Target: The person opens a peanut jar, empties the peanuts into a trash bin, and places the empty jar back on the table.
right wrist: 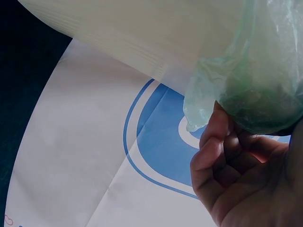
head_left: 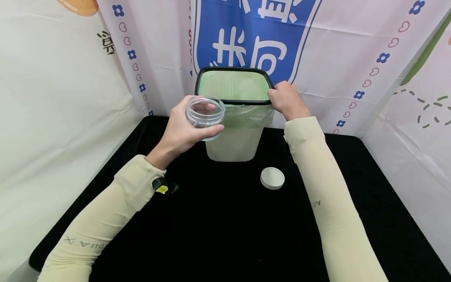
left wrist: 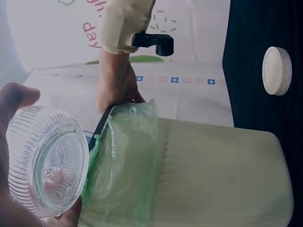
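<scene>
In the head view my left hand (head_left: 183,127) grips a clear ribbed jar (head_left: 205,113), lidless with its mouth facing up, in front of the bin's near rim. The left wrist view shows the jar's round base (left wrist: 59,172) between thumb and fingers. My right hand (head_left: 288,100) holds the black rim (head_left: 243,102) of a whitish trash can (head_left: 232,145) at its right side. A green plastic bag (head_left: 232,84) lines the can and folds over its outside. In the right wrist view, curled fingers (right wrist: 210,156) lie against the green bag (right wrist: 255,90).
A round white lid (head_left: 272,178) lies on the black tabletop (head_left: 225,227), in front of the can and to its right. Printed cloth curtains (head_left: 169,51) stand behind and at both sides. A dark wrist device (head_left: 160,184) sits at the left cuff.
</scene>
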### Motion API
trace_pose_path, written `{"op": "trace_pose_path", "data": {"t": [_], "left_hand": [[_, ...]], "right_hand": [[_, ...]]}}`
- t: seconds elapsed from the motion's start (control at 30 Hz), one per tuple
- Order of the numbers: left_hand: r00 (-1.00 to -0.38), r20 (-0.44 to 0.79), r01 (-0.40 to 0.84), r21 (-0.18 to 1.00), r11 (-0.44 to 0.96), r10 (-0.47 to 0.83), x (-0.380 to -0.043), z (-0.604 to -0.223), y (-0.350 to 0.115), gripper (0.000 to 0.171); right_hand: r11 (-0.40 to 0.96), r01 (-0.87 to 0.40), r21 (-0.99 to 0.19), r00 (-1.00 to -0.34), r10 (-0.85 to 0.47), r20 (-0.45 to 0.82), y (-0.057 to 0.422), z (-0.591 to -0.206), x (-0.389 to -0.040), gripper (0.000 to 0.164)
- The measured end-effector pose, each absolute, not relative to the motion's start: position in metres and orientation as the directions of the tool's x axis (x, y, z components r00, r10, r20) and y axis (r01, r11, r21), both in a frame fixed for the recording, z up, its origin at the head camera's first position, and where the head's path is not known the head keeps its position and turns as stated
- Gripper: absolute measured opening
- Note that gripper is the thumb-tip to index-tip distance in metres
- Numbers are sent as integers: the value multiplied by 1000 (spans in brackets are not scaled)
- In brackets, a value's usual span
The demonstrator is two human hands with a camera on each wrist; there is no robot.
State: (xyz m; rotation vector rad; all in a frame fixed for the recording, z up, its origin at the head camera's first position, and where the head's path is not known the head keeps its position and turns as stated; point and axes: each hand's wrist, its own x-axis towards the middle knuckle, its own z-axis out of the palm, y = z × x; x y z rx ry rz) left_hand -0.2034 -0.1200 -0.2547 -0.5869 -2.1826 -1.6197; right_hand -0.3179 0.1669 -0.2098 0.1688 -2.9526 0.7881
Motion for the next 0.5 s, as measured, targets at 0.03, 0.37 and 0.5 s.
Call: {"op": "trace_pose_path", "data": {"t": [0.03,0.37,0.5], "left_hand": [[-850,514,525,811,258,116,-203,-256,-120,67],[-862,490,507,833,220,130,-204,-271,-119,68],[-863,490,506,835,215,125,-204,-277,-118,68]], "right_hand": [[862,-127,-491,-991,-85,107,167,-210,-318,30],[860,-126,-495,-991,-85,105,168,-209,-318,31],[860,-121,-497,-992,-85,94,167,-209,-318,31]]}}
